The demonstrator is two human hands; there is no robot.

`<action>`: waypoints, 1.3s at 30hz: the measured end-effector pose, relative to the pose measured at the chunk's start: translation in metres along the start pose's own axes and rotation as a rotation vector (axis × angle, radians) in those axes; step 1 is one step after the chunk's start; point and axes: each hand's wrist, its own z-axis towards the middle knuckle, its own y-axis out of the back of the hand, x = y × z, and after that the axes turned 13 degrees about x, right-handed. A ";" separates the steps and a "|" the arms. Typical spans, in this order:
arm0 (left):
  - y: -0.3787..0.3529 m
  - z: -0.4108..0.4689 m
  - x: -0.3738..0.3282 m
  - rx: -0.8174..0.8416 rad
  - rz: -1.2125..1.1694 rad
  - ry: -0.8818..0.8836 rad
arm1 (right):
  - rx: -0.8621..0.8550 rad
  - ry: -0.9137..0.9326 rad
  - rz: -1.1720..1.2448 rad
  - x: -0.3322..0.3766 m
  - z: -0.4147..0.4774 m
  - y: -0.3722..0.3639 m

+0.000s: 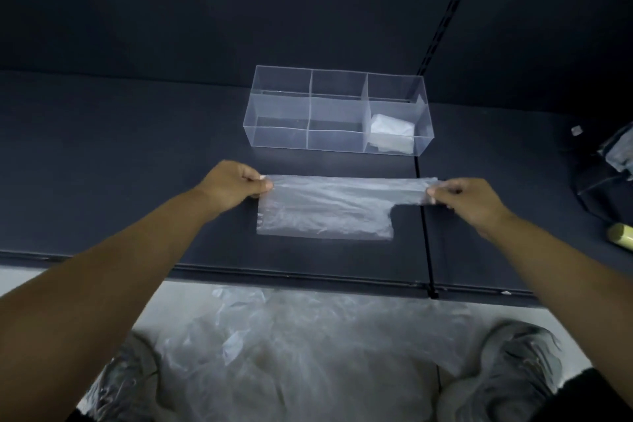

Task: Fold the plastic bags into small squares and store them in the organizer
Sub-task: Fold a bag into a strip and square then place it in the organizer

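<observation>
Head view, only one I've got. The plastic bag (325, 212) lies flat on the dark surface (137, 161), stretched out sideways between both hands. It sits just in front of the organizer (278, 113), not touching it. Bag is clear and wrinkled, in a long strip shape with a notch cut out at its near right corner, so the right end is narrower.

Left hand (236, 183): fingers (252, 175) curled, pinching the far left corner of the bag against the thumb. Right hand (459, 199): fingers (445, 188) pinching the narrow right end of the bag. That far edge looks pulled taut between the two grips; I can't tell if it's lifted off the surface.

The organizer is a clear box, two rows of three compartments, standing upright further back on the surface. One folded bag (392, 132) is in the near right compartment, whitish, roughly square. The other five look bare through the walls.

Below the surface edge, loose plastic bags (291, 346) are heaped on the floor between two grey shoes (524, 356).

Far right on the surface: a crumpled grey bundle (620, 152) and a yellow-green cylindrical thing (620, 235), both cut off by the frame, can't identify them.
</observation>
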 end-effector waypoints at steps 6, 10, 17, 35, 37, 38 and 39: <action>-0.018 0.021 0.008 -0.171 0.255 0.110 | -0.214 -0.075 -0.069 -0.007 0.020 -0.014; -0.049 0.004 -0.012 -0.548 0.543 -0.234 | -0.222 -0.072 -0.114 -0.008 0.022 -0.016; -0.112 0.000 0.011 -0.174 0.784 -0.194 | -0.242 -0.119 -0.198 0.009 0.013 -0.021; -0.106 -0.017 0.049 -0.221 0.946 -0.089 | 0.011 0.292 -0.903 0.013 0.011 -0.137; -0.097 -0.023 0.056 -0.217 0.952 -0.062 | -0.020 0.213 -0.910 -0.002 0.013 -0.110; -0.093 -0.026 0.059 -0.213 0.956 -0.047 | -0.047 0.178 -0.915 -0.006 0.012 -0.099; -0.090 -0.028 0.061 -0.207 0.958 -0.035 | -0.082 0.157 -0.918 -0.008 0.010 -0.090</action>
